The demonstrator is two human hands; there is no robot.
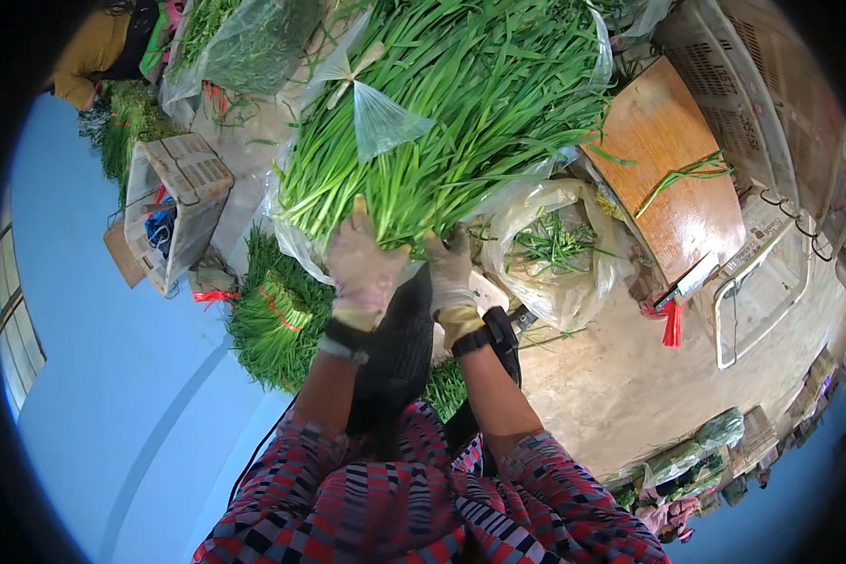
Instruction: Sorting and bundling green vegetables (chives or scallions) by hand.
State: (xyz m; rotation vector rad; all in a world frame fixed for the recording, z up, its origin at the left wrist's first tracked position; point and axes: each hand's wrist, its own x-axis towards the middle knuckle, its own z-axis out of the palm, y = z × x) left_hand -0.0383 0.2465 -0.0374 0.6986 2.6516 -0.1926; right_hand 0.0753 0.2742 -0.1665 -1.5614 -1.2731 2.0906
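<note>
A big heap of long, flat green leaves with pale stems, looking like garlic chives (479, 103), lies on clear plastic in front of me. My left hand (362, 273), in a pale work glove, is at the near stem ends with its fingers stretched out. Just right of it, my right hand (451, 273), gloved too, has thumb and fingers apart at the heap's near edge. Neither shows anything held. A clear plastic strip tied in a knot (381, 117) lies over the leaves. Left of my left wrist is a bundle of greens tied with red string (277, 305).
A plastic-lined tub (545, 249) with leaf scraps stands right of my right hand. Beyond it are a wooden board (672, 169) with loose leaves, a knife (691, 282) and red ties (672, 324). A tipped plastic crate (193, 179) sits left; stacked crates (724, 85) rise far right.
</note>
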